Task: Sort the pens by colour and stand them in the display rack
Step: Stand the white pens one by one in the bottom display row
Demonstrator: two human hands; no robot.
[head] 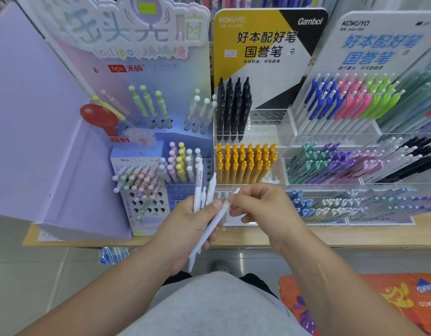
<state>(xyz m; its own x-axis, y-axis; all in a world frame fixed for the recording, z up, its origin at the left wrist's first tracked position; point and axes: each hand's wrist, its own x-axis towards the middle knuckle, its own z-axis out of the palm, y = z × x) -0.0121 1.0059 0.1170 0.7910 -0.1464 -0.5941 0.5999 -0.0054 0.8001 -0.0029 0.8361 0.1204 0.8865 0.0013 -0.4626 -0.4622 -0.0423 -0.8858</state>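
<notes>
Hands: left hand is gripping a bundle of white pens at the counter's 6 o'clock edge; right hand is pinching a single pen from it. Step, seemingly: sorting whites. Next move is calling for an empty hole in the display rack, 12 o'clock.

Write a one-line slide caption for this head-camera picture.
Before a display rack, the left hand holds a bunch of white pens while the right hand pinches a single pen.
</notes>
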